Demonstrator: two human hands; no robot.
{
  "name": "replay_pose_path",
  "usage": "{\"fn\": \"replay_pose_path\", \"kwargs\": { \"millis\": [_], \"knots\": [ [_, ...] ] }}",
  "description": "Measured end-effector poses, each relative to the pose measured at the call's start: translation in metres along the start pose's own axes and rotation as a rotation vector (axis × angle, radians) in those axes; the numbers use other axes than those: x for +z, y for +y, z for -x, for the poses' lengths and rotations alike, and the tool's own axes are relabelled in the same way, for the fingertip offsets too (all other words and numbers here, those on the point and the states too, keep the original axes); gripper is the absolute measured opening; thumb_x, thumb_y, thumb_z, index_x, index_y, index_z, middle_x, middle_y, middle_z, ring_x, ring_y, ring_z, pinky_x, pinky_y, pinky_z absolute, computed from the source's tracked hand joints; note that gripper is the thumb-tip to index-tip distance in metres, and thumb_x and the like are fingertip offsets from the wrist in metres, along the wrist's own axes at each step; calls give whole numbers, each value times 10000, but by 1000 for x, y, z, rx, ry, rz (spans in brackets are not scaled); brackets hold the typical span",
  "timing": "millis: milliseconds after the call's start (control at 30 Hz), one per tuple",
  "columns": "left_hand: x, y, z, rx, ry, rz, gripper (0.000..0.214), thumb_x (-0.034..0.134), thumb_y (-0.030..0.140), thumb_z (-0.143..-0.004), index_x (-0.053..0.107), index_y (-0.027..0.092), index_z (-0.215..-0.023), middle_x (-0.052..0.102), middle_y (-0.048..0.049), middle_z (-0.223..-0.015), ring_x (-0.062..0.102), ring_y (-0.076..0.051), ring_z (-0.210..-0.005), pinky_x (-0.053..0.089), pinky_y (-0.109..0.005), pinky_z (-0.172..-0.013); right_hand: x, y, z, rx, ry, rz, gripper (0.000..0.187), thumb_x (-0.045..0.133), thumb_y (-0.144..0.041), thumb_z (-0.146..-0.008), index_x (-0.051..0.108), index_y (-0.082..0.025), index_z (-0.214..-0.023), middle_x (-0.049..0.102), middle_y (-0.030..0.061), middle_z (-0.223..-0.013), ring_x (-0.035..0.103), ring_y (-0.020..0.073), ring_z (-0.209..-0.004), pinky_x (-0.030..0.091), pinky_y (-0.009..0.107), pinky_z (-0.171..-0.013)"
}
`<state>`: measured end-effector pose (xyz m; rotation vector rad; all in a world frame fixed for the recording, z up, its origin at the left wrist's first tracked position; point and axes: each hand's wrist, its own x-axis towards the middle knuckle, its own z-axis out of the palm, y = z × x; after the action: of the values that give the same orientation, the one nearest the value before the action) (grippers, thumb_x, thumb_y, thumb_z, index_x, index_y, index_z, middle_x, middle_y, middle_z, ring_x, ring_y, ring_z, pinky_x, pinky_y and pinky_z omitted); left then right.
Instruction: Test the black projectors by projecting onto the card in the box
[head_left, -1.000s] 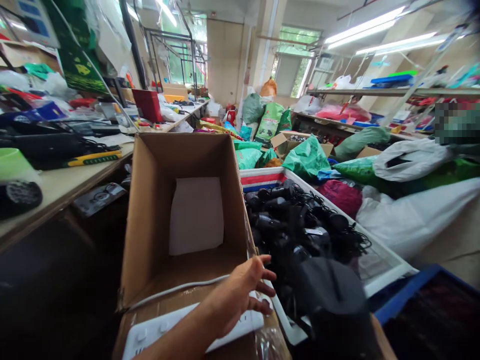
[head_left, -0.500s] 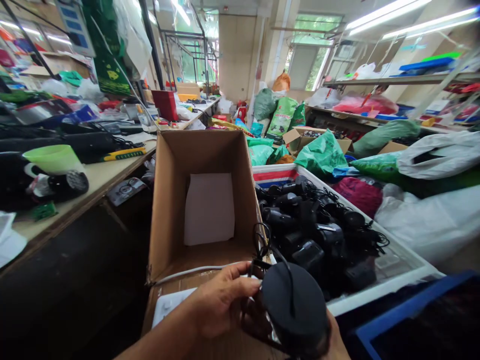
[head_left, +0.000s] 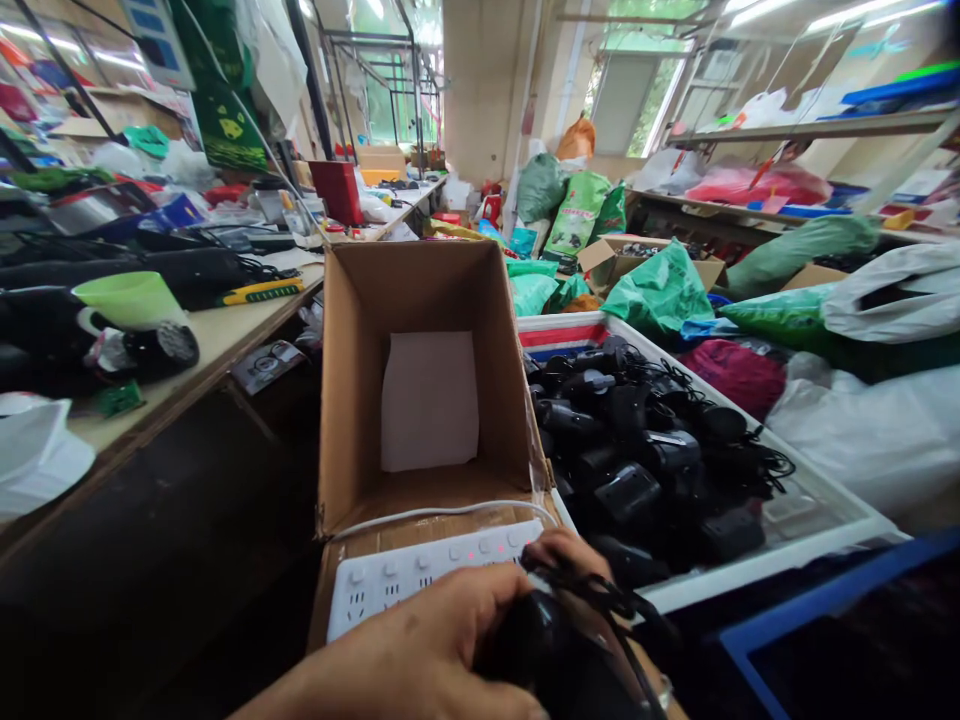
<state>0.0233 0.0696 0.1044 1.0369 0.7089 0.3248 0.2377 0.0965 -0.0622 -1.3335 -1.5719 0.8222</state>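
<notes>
Low in the view, my left hand (head_left: pixel 427 630) is closed around a black corded device (head_left: pixel 540 640) with a smooth, rounded surface. Its exact kind does not show. Behind the device, my right hand (head_left: pixel 566 550) has its fingers curled on the black cord (head_left: pixel 600 590), partly hidden by it. Those fingers are at the right end of a white power strip (head_left: pixel 397 565), which has several sockets, switches and small red lights. Whether a plug sits in a socket is hidden.
An open cardboard box (head_left: pixel 352 400) with a pale sheet (head_left: pixel 431 400) inside stands ahead. To its right, a white-rimmed crate (head_left: pixel 817 490) holds many black corded devices. A workbench (head_left: pixel 172 400) runs along the left, bearing a green cup (head_left: pixel 127 300) and a yellow cutter (head_left: pixel 262 291).
The device has tilted over, turning its flat round face out of sight. My right hand has come up from behind it to the power strip, which now shows more. The view has shifted slightly.
</notes>
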Motion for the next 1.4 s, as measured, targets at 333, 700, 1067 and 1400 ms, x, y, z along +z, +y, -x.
{"fn": "replay_pose_path", "kwargs": {
  "millis": [333, 700, 1067, 1400],
  "knots": [
    [-49, -9, 52, 420, 769, -64, 246, 730, 367, -729, 579, 181, -785, 531, 41, -604, 480, -70, -457, 413, -150, -429, -48, 5, -8, 145, 17, 140, 259, 589, -420, -756, 680, -180, -795, 707, 55, -670, 657, 197, -598, 524, 293, -562],
    [-72, -23, 28, 415, 803, 489, 356, 740, 448, -706, 536, 158, -678, 543, 53, -492, 492, -89, -313, 375, -161, -304, -7, -12, -15, 39, -157, 290, 249, 501, -357, -814, 655, -192, -709, 705, 53, -662, 650, 181, -555, 492, 277, -545],
    [-88, -29, 8, 425, 791, 728, 412, 364, 370, -961, 508, 161, -637, 476, 46, -397, 428, -82, -245, 332, -155, -286, 9, -11, -11, -182, -251, 408, 252, 471, -316, -891, 599, -201, -707, 624, 36, -666, 614, 171, -615, 489, 279, -603],
    [-98, -37, -19, 606, 957, 687, 454, 700, 531, -703, 494, 157, -549, 438, 69, -353, 376, -52, -268, 262, -115, -240, 21, 37, 9, -364, -36, 393, 300, 485, -437, -892, 707, -245, -826, 732, 73, -836, 715, 222, -754, 572, 263, -637]
  ]
}}
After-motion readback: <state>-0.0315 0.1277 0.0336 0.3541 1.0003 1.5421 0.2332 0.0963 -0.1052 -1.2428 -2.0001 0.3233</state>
